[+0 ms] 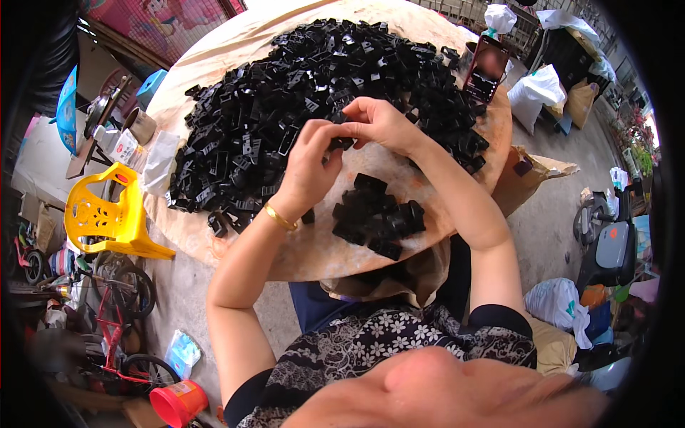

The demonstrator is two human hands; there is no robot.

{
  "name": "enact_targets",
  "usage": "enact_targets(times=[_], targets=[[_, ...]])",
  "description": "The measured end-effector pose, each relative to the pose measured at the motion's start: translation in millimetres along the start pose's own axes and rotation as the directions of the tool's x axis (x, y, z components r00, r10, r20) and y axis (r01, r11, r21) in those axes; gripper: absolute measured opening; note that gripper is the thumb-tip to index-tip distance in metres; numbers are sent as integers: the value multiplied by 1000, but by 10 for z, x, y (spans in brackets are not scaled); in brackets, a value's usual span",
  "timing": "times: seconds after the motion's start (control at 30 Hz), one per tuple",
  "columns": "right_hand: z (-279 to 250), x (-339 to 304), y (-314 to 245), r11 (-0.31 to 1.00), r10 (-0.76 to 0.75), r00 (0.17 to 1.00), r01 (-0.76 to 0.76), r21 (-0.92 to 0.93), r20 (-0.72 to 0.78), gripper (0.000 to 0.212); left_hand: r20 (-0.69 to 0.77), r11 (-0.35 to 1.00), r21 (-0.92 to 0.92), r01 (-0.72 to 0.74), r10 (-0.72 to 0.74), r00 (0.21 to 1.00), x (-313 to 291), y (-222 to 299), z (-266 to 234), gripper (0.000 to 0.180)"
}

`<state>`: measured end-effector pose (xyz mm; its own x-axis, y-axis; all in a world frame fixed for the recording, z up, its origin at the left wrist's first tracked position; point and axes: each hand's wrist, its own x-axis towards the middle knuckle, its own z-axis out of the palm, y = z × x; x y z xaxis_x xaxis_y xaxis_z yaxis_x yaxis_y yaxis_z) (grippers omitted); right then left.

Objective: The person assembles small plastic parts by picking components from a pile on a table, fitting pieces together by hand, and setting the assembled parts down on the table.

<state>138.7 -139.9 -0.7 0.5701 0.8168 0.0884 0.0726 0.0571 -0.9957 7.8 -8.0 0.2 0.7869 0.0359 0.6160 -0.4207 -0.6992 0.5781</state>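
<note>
Over the round table [285,267] with its pale cover, my left hand [312,162] and my right hand [385,126] meet with bent, pinching fingers. Between them is a small black plastic part [342,143], mostly hidden by the fingers. A gold bangle circles my left wrist. Beyond my hands spreads a wide heap of black plastic parts [246,107], many shaped like small hollow frames. Closer to me, below my right hand, lies a smaller pile of similar black parts [378,216]. An open brown sack [428,274] hangs at the table's near edge, by my lap.
A phone [486,69] is propped at the table's right edge. A yellow plastic chair [118,214] stands at the left, with a red bicycle [110,321] and a red bucket [178,403] nearer. White sacks [536,96] and a scooter [606,250] are on the right.
</note>
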Motion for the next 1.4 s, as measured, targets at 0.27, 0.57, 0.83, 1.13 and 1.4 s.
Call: enact_targets(times=[0.27, 0.57, 0.83, 1.13, 1.4], targets=[[246, -86, -18, 995, -92, 995, 91, -35, -23, 27, -250, 885, -344, 313, -408, 878, -1, -118, 30, 40], [274, -151, -11, 944, -303, 948, 285, -163, -97, 26, 122, 628, -509, 589, -624, 772, 1, -133, -39, 10], [245, -151, -54, 794, -453, 883, 337, -506, -121, 27, 264, 420, -742, 522, -532, 804, 0, -131, -22, 21], [266, -193, -59, 580, -617, 787, 445, -682, -11, 38, 295, 558, -605, 569, -506, 810, 15, -102, -65, 26], [279, -178, -104, 607, -602, 789, 552, -572, 122, 42, 215, 571, -611, 549, -547, 809, 2, -128, -72, 27]])
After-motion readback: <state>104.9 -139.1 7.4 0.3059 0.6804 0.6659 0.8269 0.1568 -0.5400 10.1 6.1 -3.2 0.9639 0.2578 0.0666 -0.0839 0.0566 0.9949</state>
